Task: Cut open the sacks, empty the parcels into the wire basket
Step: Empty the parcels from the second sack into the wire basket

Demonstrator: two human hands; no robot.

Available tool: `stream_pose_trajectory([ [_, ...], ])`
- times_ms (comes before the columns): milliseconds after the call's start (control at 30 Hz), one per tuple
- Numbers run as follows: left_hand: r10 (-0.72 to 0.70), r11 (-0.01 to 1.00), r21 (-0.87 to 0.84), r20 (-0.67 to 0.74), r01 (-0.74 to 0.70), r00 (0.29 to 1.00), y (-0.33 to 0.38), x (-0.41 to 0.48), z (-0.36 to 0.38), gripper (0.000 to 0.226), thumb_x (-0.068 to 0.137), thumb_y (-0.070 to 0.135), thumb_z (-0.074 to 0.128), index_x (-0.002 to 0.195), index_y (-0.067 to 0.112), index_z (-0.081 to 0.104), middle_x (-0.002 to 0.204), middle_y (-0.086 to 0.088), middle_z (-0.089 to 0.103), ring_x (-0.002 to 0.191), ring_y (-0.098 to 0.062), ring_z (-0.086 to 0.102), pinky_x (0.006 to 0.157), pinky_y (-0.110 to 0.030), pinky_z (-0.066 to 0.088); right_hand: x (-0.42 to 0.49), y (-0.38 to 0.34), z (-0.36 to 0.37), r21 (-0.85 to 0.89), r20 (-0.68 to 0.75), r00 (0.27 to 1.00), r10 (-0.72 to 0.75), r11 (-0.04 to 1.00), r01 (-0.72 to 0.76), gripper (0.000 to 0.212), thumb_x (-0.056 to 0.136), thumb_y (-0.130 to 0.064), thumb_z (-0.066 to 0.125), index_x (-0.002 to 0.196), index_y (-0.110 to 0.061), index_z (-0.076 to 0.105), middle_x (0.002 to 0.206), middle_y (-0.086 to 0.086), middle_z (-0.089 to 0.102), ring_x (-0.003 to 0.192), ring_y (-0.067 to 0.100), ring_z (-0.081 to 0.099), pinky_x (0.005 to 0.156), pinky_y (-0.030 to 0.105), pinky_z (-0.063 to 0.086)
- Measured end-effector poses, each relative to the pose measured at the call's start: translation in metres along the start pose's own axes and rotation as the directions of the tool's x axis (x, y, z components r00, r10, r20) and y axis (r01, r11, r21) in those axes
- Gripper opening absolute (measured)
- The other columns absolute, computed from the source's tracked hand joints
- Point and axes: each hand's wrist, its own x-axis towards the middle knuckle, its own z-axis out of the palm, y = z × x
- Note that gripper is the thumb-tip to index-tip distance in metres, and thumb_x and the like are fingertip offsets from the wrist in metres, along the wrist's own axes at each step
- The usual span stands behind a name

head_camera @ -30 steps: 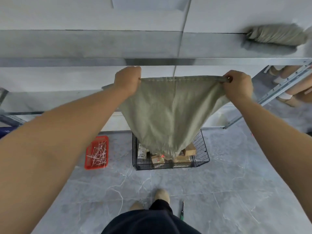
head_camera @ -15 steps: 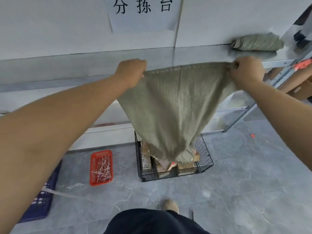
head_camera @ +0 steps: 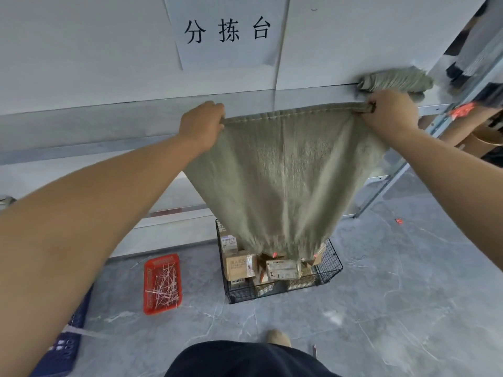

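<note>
While the limp grey-green woven sack (head_camera: 283,180) is held upside down by its stitched bottom hem, the left hand (head_camera: 202,125) and right hand (head_camera: 392,112) are each closed tight on one corner, the hem stretched level between them. Its open mouth hangs straight below the fingers, directly over the black wire basket (head_camera: 330,270), where brown cardboard parcels (head_camera: 261,266) are piled. Compared with a second ago, the sack is raised higher, and its mouth is lifted clear of the parcels.
</note>
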Motion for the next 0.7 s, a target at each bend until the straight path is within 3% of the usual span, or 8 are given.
stream_pose_trajectory([
  [67,0.011,1.000,-0.011,-0.012,-0.011,1.000,0.001,-0.003,-0.006,0.022,0.096,0.016,0.043,0.108,0.001,0.051,0.114,-0.019,0.051,0.103,-0.033,0.052,0.081,-0.037,0.041,0.000,-0.002,-0.015,0.037,-0.058,0.998,0.010,0.999,-0.008,0.024,0.084,-0.013,0.048,0.094,-0.002,0.066,0.098,0.025,0.064,0.093,0.042,0.059,0.071,0.038,0.045],
  [167,0.088,0.995,0.043,0.146,-0.095,0.985,0.002,-0.014,-0.009,0.027,0.098,0.022,0.039,0.109,-0.001,0.050,0.114,-0.021,0.048,0.104,-0.034,0.052,0.076,-0.035,0.040,-0.002,-0.007,-0.035,0.072,-0.145,0.989,0.002,0.997,0.008,0.030,0.083,-0.015,0.045,0.099,0.001,0.065,0.103,0.027,0.064,0.096,0.042,0.058,0.075,0.040,0.046],
  [267,0.055,0.997,0.037,0.237,-0.065,0.970,-0.003,-0.021,-0.009,0.028,0.097,0.022,0.040,0.109,0.000,0.053,0.116,-0.022,0.048,0.105,-0.036,0.051,0.080,-0.036,0.041,-0.009,-0.007,-0.037,-0.005,0.062,0.996,-0.067,0.998,0.067,0.033,0.087,-0.026,0.053,0.095,0.003,0.064,0.097,0.026,0.061,0.098,0.041,0.057,0.073,0.038,0.042],
  [367,-0.048,0.995,-0.077,0.257,0.070,0.965,-0.010,-0.028,-0.009,0.024,0.096,0.015,0.039,0.105,-0.002,0.054,0.113,-0.023,0.054,0.106,-0.036,0.052,0.084,-0.035,0.042,-0.019,-0.012,-0.042,0.193,0.224,0.972,-0.068,0.981,0.024,0.033,0.081,-0.027,0.070,0.102,-0.003,0.065,0.080,0.009,0.053,0.087,0.027,0.052,0.074,0.029,0.033],
  [433,-0.079,0.984,-0.135,0.231,0.113,0.970,-0.013,-0.032,-0.012,0.022,0.097,0.015,0.039,0.100,-0.001,0.054,0.108,-0.024,0.056,0.104,-0.036,0.053,0.082,-0.036,0.042,-0.026,-0.017,-0.052,0.337,0.319,0.943,-0.090,0.941,-0.025,0.032,0.079,-0.031,0.072,0.100,-0.008,0.064,0.081,0.005,0.051,0.077,0.019,0.047,0.069,0.027,0.034],
  [533,-0.075,0.971,-0.214,0.140,0.104,0.987,-0.013,-0.031,-0.021,0.016,0.095,0.017,0.045,0.091,0.003,0.053,0.093,-0.018,0.056,0.097,-0.034,0.056,0.075,-0.035,0.040,-0.033,-0.026,-0.056,0.409,0.380,0.922,-0.075,0.908,-0.094,0.024,0.084,-0.033,0.065,0.090,-0.010,0.064,0.070,0.001,0.048,0.064,0.010,0.043,0.060,0.021,0.032],
  [633,-0.050,0.958,-0.276,0.085,0.072,0.995,-0.009,-0.032,-0.032,0.025,0.090,0.016,0.055,0.112,0.006,0.048,0.084,-0.011,0.057,0.081,-0.027,0.053,0.072,-0.035,0.042,-0.034,-0.038,-0.049,0.397,0.302,0.952,0.039,0.903,-0.163,0.020,0.088,-0.030,0.061,0.084,-0.010,0.063,0.084,0.010,0.055,0.080,0.019,0.048,0.072,0.026,0.036],
  [700,-0.008,0.963,-0.269,0.069,0.027,0.998,-0.003,-0.037,-0.038,0.027,0.088,0.013,0.057,0.107,0.009,0.040,0.067,-0.003,0.049,0.070,-0.024,0.048,0.064,-0.031,0.036,-0.038,-0.052,-0.045,0.372,0.301,0.947,0.114,0.900,-0.226,0.023,0.088,-0.027,0.060,0.077,-0.007,0.062,0.086,0.012,0.054,0.083,0.021,0.049,0.073,0.028,0.037],
])
